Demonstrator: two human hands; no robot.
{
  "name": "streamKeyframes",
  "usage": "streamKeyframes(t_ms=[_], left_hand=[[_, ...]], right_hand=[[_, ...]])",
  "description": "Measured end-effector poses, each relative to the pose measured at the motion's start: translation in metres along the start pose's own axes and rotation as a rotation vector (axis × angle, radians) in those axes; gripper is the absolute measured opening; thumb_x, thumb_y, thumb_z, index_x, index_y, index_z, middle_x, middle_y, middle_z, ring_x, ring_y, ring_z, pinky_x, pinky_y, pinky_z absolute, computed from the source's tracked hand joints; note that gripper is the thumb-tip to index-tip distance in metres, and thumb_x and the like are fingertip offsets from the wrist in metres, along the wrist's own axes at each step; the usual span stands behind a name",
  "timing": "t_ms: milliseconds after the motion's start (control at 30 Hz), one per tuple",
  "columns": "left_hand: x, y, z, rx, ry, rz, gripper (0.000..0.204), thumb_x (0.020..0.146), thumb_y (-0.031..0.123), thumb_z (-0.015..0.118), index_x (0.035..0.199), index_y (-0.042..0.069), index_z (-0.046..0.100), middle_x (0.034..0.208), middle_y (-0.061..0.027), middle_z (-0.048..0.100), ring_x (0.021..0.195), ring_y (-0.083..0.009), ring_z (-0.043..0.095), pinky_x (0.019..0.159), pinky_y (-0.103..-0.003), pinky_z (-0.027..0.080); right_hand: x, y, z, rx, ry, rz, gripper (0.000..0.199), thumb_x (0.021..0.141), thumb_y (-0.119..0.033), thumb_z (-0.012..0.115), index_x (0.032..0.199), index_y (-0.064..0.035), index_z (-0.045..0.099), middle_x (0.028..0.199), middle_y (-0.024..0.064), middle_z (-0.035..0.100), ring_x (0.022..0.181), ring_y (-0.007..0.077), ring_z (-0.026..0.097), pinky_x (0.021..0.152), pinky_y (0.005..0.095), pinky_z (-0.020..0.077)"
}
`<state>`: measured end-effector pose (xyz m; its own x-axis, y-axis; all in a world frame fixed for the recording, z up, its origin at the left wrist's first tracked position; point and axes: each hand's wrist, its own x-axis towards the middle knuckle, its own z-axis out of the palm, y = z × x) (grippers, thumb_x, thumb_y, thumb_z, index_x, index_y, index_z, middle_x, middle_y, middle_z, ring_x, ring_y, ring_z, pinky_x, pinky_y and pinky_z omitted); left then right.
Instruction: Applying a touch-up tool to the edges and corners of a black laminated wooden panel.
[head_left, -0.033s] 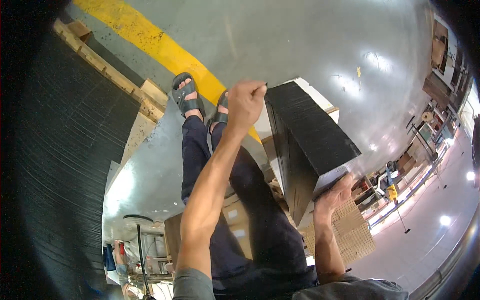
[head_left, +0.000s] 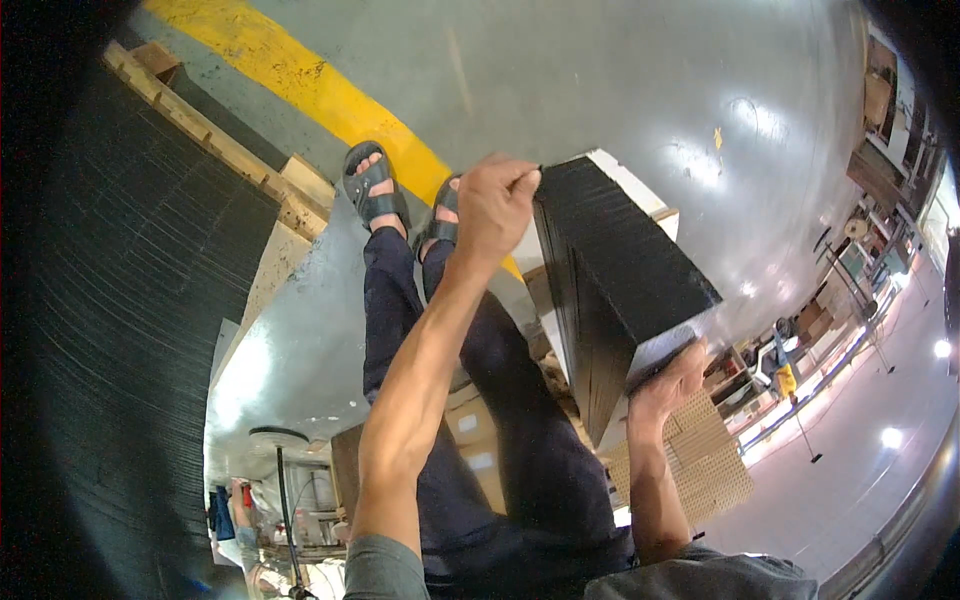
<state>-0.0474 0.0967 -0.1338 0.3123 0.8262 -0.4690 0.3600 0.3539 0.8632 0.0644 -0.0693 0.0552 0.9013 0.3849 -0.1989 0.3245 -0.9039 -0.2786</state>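
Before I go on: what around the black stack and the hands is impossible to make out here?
- Head view: the underside of the black block of stacked sheets, hidden by its own bulk.
- Right hand: its fingertips, tucked under the block's near end.
- Left hand: its palm, turned away.
- Background shelves: small and bent at the rim.

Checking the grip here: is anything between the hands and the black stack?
Nothing visible. The left hand grips the far top corner of the black stack, and the right hand holds its near lower corner, both in direct contact.
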Motion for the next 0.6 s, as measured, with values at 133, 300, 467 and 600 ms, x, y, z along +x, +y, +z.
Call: streamKeyframes(t_ms=[133, 300, 467, 600], left_hand=[[-0.049, 0.078, -0.003, -0.075, -0.202, 0.188, 0.013, 0.088, 0.009, 0.065, 0.093, -0.002, 0.070, 0.085, -0.0177, 0.067, 0.078, -0.0311, 0.067, 0.073, -0.038, 0.052], [-0.091, 0.130, -0.023, -0.318, -0.024, 0.129, 0.011, 0.087, 0.005, 0.070, 0.097, 0.003, 0.073, 0.084, -0.0111, 0.067, 0.076, -0.0236, 0.065, 0.072, -0.033, 0.053], [-0.050, 0.047, 0.028, -0.178, 0.348, -0.098, 0.020, 0.092, 0.013, 0.071, 0.100, -0.005, 0.070, 0.084, -0.0109, 0.068, 0.080, -0.0158, 0.064, 0.074, -0.028, 0.049], [-0.089, 0.096, 0.024, -0.231, 0.286, 0.018, 0.013, 0.089, 0.005, 0.070, 0.099, -0.002, 0.070, 0.092, -0.0121, 0.071, 0.081, -0.0212, 0.066, 0.075, -0.032, 0.051]], right_hand=[[0.018, 0.004, -0.012, -0.002, -0.042, -0.041, 0.070, 0.105, -0.058, 0.029, 0.115, 0.0044, 0.059, 0.092, 0.0109, 0.057, 0.087, 0.0221, 0.054, 0.080, 0.0368, 0.0435], [0.016, 0.005, -0.008, 0.045, -0.058, -0.021, 0.070, 0.106, -0.057, 0.026, 0.115, 0.0042, 0.059, 0.091, 0.0107, 0.057, 0.087, 0.0218, 0.055, 0.079, 0.0366, 0.0436], [0.008, 0.001, -0.005, 0.076, -0.063, -0.022, 0.071, 0.106, -0.057, 0.026, 0.115, 0.0040, 0.060, 0.091, 0.0108, 0.057, 0.088, 0.0225, 0.055, 0.080, 0.0372, 0.0437], [0.013, -0.002, -0.006, -0.004, -0.044, -0.057, 0.072, 0.105, -0.058, 0.024, 0.119, 0.0030, 0.060, 0.097, 0.0127, 0.058, 0.090, 0.0232, 0.056, 0.083, 0.0374, 0.0435]])
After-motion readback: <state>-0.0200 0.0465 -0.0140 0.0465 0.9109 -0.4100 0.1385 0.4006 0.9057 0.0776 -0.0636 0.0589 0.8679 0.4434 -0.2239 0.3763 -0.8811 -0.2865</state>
